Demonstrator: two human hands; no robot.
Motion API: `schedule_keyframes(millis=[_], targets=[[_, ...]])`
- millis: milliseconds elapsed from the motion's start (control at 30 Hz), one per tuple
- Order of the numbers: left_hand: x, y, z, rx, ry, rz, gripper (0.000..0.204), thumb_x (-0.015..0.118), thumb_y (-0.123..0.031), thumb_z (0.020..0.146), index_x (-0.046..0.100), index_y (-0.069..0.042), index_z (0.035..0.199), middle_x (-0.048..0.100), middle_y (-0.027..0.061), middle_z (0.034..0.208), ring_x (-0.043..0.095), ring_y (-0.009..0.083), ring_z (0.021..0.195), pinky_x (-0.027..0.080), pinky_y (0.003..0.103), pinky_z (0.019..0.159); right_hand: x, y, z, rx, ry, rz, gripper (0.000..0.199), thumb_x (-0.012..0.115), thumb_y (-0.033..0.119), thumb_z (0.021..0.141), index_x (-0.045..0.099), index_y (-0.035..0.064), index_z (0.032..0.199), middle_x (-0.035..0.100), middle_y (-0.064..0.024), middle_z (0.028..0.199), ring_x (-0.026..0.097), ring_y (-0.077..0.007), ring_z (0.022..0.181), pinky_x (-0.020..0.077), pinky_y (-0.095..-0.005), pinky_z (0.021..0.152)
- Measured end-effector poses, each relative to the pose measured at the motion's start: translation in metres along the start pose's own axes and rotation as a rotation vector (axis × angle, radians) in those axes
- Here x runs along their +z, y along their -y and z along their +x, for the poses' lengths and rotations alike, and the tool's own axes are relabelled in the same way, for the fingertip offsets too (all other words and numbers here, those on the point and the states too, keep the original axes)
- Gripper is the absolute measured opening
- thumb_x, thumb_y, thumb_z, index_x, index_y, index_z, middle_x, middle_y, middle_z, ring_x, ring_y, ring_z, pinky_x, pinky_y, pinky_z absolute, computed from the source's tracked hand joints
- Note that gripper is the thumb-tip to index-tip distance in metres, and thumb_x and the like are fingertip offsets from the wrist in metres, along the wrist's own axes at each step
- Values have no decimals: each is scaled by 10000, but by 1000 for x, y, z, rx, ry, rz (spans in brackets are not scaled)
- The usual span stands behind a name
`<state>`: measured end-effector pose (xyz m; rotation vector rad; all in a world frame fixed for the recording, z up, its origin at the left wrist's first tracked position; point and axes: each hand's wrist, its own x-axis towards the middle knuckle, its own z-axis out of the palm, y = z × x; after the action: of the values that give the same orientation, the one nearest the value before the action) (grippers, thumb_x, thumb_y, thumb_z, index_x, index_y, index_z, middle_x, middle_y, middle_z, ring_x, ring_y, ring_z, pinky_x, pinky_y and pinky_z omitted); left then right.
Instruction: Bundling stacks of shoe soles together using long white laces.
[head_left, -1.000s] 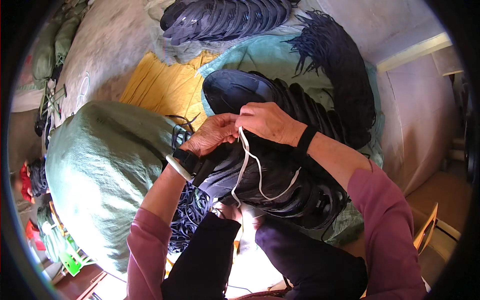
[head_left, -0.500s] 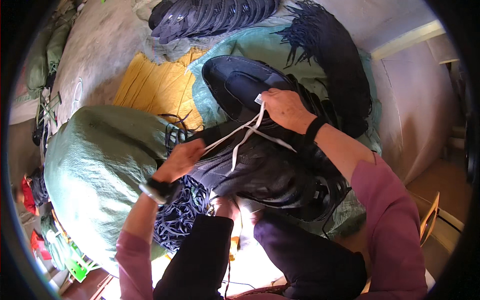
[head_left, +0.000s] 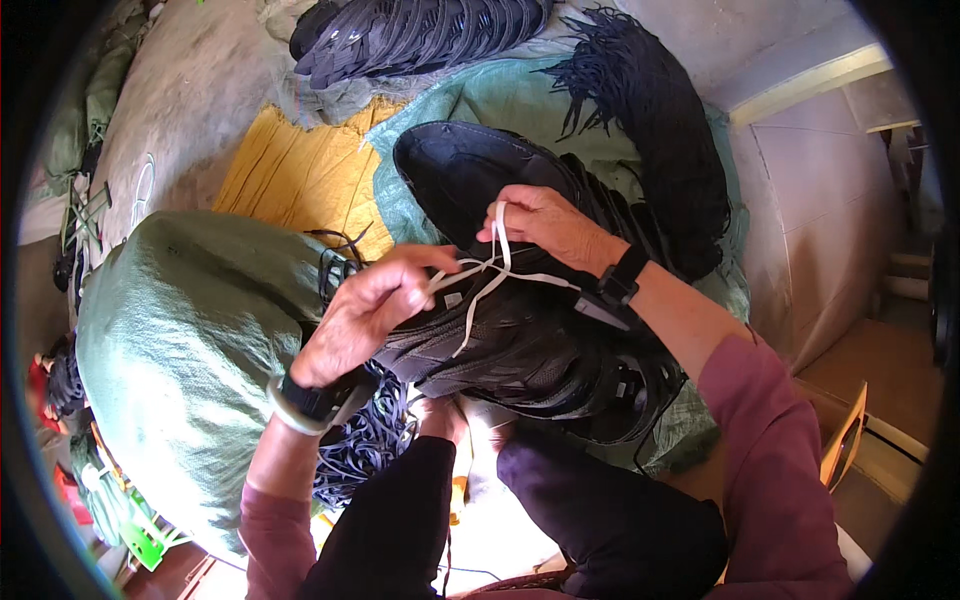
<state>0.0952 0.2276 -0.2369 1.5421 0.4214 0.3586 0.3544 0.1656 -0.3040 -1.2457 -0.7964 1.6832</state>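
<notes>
A white flat lace point(head_left: 467, 325) runs around a bundle of black shoe uppers point(head_left: 480, 350) lying in front of my knees. Its strands cross on top of the bundle, and a loose end hangs down over the uppers. My left hand point(head_left: 355, 312) is closed on one strand, left of the crossing. Just right of it, my right hand point(head_left: 555, 232) pinches a raised loop of the same lace between thumb and fingers. Behind the hands, the hollow opening of the end upper point(head_left: 450, 165) faces up. My fingers partly cover the lace.
A large pale green woven sack point(head_left: 190, 330) bulges at the left. Dark laces point(head_left: 365, 440) lie heaped beside it. Further off are a yellow woven sheet point(head_left: 295, 180), a row of black uppers point(head_left: 420, 35) and a thick bundle of black laces point(head_left: 665, 140). A wall stands at the right.
My left hand has moved right and up, closer to the right hand. The right hand has shifted slightly left, and the lace, stretched between the hands before, now forms a loop at its fingers.
</notes>
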Motion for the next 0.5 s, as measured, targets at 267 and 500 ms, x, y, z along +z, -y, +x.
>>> schedule_keyframes(millis=[267, 500], targets=[[17, 45, 46, -148, -77, -701, 296, 438, -315, 1023, 422, -101, 820, 353, -43, 693, 279, 75, 582, 232, 230, 525, 14, -20, 18, 75, 8, 118, 188, 446, 222, 1004, 522, 55, 962, 503, -9, 759, 518, -105, 699, 480, -277, 701], [14, 83, 1, -378, -62, -54, 264, 430, -264, 1027, 431, -94, 825, 356, -47, 689, 342, 64, 601, 293, 220, 538, 4, -27, 15, 127, -1, -5, 165, 425, 202, 998, 496, 68, 931, 383, 35, 685, 353, -67, 552, 352, -242, 488]])
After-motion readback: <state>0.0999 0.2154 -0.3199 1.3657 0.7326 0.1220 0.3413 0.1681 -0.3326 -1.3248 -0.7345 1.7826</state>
